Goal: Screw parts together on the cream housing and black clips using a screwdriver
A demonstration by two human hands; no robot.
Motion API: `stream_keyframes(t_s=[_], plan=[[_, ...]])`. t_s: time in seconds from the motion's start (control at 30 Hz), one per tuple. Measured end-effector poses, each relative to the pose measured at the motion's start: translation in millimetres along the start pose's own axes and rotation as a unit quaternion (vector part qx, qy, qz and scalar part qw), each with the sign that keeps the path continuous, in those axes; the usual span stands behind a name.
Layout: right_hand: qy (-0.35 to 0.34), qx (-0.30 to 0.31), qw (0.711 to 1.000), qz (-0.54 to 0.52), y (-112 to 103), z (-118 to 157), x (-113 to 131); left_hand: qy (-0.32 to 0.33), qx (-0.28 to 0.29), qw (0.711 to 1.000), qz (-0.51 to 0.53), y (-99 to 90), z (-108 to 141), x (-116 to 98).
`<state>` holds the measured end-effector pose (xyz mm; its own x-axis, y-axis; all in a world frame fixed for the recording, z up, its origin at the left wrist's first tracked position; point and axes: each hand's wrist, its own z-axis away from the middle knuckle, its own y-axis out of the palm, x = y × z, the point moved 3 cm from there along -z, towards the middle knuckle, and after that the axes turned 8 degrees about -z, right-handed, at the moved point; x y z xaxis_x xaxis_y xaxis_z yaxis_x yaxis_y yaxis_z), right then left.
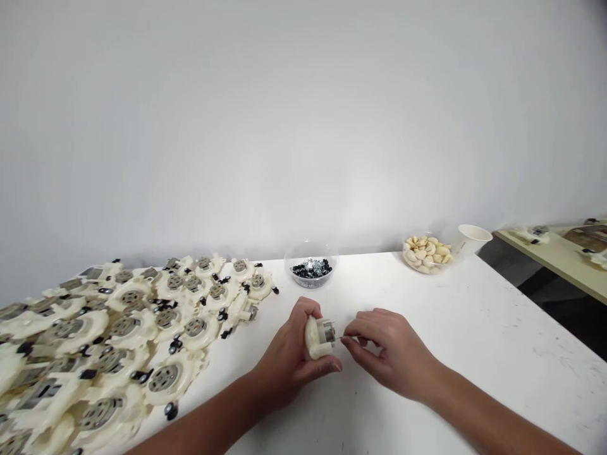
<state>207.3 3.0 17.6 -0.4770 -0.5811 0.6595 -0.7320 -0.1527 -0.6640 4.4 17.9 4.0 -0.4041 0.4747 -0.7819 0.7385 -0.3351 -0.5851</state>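
Note:
My left hand (296, 354) is wrapped round a cream plastic housing (313, 338) with a silver motor (328, 332) facing right. To the right of it, my right hand (384, 347) is closed, thumb and index finger pinched on a thin pin-like piece (338, 339) that reaches to the motor's end. What the piece is cannot be made out. Behind my hands, a clear round bowl (312, 268) holds small black and silver parts.
Many similar cream housings with motors (164, 378) cover the table's left side. A clear bowl of cream-coloured pieces (427, 254) and a white paper cup (469, 240) stand at the back right. Beyond a gap, another table (564, 256) bears more parts.

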Motion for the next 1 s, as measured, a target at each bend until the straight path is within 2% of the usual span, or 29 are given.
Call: stream_keyframes(t_s=[0.33,0.7,0.83,1.0], plan=[[-0.017,0.033,0.999,0.022,2.4,1.1,-1.6,-0.002,0.025,1.000,-0.007,2.9,1.2,0.6],[-0.086,-0.029,0.992,0.093,5.7,3.8,-0.7,0.007,0.024,0.999,-0.031,4.3,0.1,0.0],[-0.085,-0.037,0.991,0.098,9.0,4.4,-1.2,0.007,0.023,0.999,-0.028,3.9,0.3,-1.1],[-0.049,-0.049,0.996,0.064,6.9,2.9,-1.7,0.003,0.017,1.000,-0.022,2.9,-0.2,-2.3]])
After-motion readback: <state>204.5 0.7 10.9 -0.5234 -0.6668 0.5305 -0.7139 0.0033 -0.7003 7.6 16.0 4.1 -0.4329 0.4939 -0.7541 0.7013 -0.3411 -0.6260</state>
